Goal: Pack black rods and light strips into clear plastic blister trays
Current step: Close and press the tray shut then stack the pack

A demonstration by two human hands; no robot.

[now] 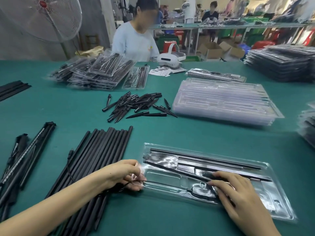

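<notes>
Glossy clear plastic tray (276,210); matt black rods (109,150); smooth green table cover (170,130)

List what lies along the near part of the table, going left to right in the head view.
Light strips → black rods → left hand → clear blister tray, with the right hand on it.

Your desk (170,133) carries a green cover. A large standing fan (42,17) stands at far left before a grey wall (95,23). Long benches (221,26) and cardboard boxes (211,50) fill the rear.
</notes>
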